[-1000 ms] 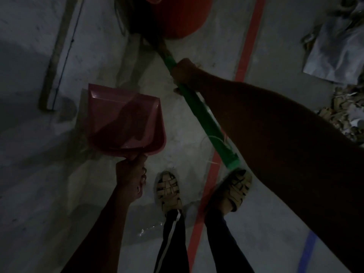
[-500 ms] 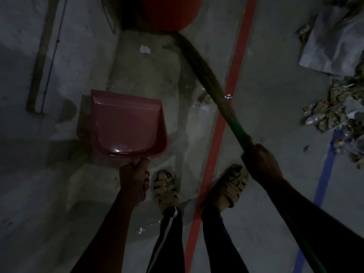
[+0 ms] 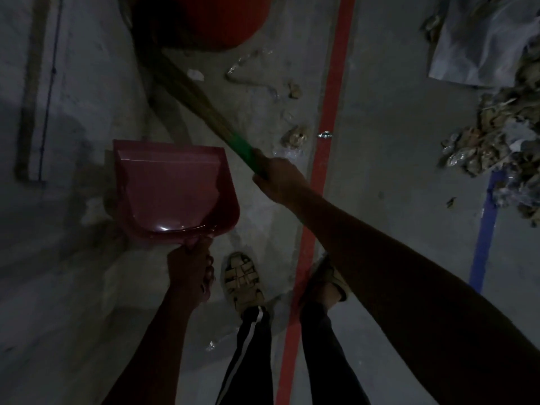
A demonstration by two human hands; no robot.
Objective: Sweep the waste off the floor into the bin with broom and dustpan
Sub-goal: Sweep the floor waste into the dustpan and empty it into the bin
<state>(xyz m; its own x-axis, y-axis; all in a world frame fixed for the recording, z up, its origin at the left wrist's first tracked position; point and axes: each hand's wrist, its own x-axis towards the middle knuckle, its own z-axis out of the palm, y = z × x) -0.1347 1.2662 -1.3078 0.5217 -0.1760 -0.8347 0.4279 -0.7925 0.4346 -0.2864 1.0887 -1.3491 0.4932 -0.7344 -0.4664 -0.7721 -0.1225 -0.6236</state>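
Right hand (image 3: 277, 178) grips the broom (image 3: 204, 103) at the green part of its handle, fingers wrapped round it. Broom's long axis runs diagonally: from that hand up and to the left, bristle end reaching to the base of the red bin (image 3: 210, 21) at the top edge of view.

Left hand (image 3: 191, 266) holds the pink dustpan (image 3: 172, 188) by its handle, fingers curled round it. Pan looks empty, mouth pointing away from the person, toward the bin (can't tell if its lip is on the floor (image 3: 394, 171) or just above).

Key relation: the loose waste scraps (image 3: 295, 137) lie to the right of the broom shaft, between it and the red floor line (image 3: 330, 112), one shiny bit on the line itself. Dustpan sits on the other side, left of the shaft and nearer the person. So bristles, now up by the bin, have to come round to the far right of the scraps and pull them left and back toward the pan mouth. Right hand is the nearer one to the scraps.

Scraps look small, crumpled, light; some foil or plastic wrappers, a white bit (image 3: 195, 74) close to the bristles. Likely to skitter rather than roll.

Bigger heap of waste (image 3: 491, 135) lies well apart on the right, past the red line, next to a blue floor line (image 3: 483, 232). Not swept yet, so the task looks far from done.
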